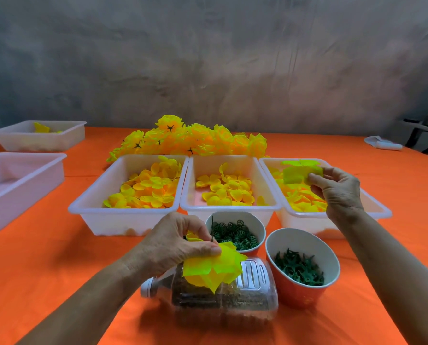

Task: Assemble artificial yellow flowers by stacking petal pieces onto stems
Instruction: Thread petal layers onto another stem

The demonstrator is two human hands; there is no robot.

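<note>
Centrally, half-built yellow flower [214,267] pinched in left hand [175,242] above a lying plastic bottle [222,300], thin stem [212,229] pointing upright, right hand [337,192] grasping a petal piece [298,171] over the rightmost tray [372,207], orange tabletop [58,260] beneath.

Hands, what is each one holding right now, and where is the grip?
Left hand pinches a part-built flower at its top, around the stem. Right hand pinches a yellow-green petal piece by its right edge.

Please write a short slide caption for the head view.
Left hand holds stem with petals; right hand pinches petal piece.
</note>
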